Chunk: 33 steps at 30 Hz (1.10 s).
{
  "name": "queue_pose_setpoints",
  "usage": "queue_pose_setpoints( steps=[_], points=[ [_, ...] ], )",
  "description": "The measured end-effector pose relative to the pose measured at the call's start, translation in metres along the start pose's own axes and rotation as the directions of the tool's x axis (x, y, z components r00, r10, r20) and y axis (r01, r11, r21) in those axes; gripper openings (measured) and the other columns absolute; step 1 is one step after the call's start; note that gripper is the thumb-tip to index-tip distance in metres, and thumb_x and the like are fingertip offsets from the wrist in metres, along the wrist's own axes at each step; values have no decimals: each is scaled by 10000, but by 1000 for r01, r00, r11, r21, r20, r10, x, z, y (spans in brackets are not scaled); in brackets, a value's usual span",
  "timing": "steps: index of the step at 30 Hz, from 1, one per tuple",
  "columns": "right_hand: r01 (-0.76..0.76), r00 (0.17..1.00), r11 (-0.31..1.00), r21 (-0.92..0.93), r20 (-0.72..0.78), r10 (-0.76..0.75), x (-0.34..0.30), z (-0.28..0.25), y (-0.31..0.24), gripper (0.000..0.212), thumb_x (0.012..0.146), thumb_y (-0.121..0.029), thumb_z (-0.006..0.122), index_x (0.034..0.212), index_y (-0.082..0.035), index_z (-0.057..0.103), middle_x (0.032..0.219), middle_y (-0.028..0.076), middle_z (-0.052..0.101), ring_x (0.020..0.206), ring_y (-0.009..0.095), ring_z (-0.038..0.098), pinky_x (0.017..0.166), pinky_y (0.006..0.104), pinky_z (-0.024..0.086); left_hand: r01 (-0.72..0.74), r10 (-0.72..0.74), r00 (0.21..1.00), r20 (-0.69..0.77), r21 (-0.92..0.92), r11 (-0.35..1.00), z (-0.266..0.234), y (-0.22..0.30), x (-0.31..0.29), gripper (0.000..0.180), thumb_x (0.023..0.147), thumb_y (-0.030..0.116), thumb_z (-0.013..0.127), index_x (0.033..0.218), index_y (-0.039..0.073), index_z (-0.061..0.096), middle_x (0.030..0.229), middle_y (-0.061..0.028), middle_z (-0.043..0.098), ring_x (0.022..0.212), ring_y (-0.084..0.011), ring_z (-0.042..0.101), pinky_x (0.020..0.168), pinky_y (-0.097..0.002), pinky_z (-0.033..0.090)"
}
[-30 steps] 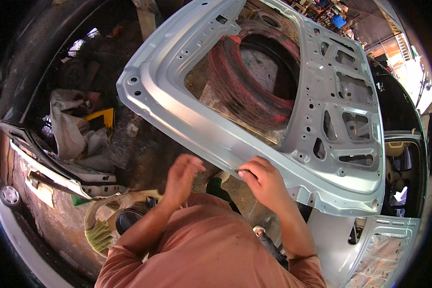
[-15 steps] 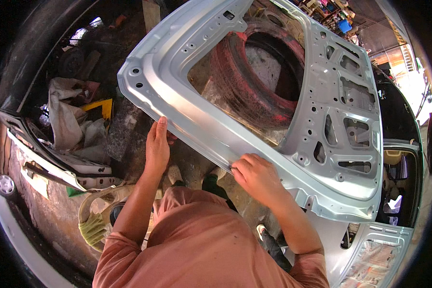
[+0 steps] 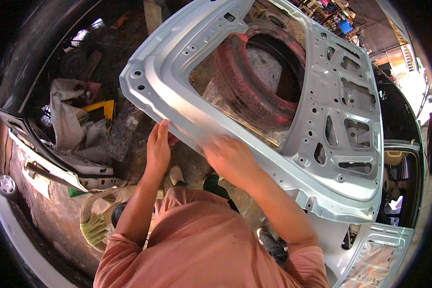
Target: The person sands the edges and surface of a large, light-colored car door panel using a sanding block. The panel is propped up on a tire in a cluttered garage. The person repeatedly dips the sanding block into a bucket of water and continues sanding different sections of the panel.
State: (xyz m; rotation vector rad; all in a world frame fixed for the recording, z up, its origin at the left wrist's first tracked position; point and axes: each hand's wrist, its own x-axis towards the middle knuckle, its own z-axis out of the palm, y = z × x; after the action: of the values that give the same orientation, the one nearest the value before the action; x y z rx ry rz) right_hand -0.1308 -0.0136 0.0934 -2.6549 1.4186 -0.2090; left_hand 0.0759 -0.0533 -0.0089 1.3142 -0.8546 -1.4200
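A silver-grey car tailgate panel [image 3: 177, 103] with a large window opening and several cut-outs lies slanted in front of me. My left hand [image 3: 158, 146] grips its near edge, thumb on top and the other fingers curled mostly under it. Farther right along the same edge is my right hand [image 3: 228, 156], palm down on the panel's rim. Its fingertips are smeared by motion, so I cannot make out whether anything is between them. A red-smudged black tyre [image 3: 254, 86] shows through the window opening, beneath the panel.
At left lies a white and black car body part [image 3: 67, 168], near a crumpled grey cloth [image 3: 67, 115] and a yellow piece [image 3: 101, 109]. A chair with yellow-green fabric [image 3: 93, 230] stands behind my left arm. Another grey panel [image 3: 374, 259] is at lower right.
My right hand has slid left along the panel's near edge, closer to my left hand. The left hand keeps its grip, and the panel has shifted very slightly.
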Motion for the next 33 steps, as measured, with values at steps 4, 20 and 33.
queue_pose_setpoints(
  steps=[4,20,33],
  points=[
    [-33,996,999,1,89,32,-80,-20,16,134,888,-143,719,994,-77,671,988,68,632,954,265,666,817,393,581,10,-11,1000,16,62,998,-1,2,-2,509,1117,490,466,1098,18,655,861,-35,649,766,-127,594,744,-305,484],
    [-13,994,1000,22,-110,16,24,2,-21,128,861,-110,654,978,-63,678,982,90,607,995,279,625,812,411,531,4,-7,998,63,50,999,-3,8,-2,515,1123,477,461,1186,5,656,894,-39,655,807,-136,618,763,-305,486],
    [-22,999,993,115,34,18,-46,-10,4,112,939,-112,666,1029,-46,669,1025,96,606,1039,302,636,895,427,549,52,-54,994,90,26,998,-1,12,-5,510,1109,488,494,1164,9,659,907,-24,638,838,-126,592,791,-305,485]
  ],
)
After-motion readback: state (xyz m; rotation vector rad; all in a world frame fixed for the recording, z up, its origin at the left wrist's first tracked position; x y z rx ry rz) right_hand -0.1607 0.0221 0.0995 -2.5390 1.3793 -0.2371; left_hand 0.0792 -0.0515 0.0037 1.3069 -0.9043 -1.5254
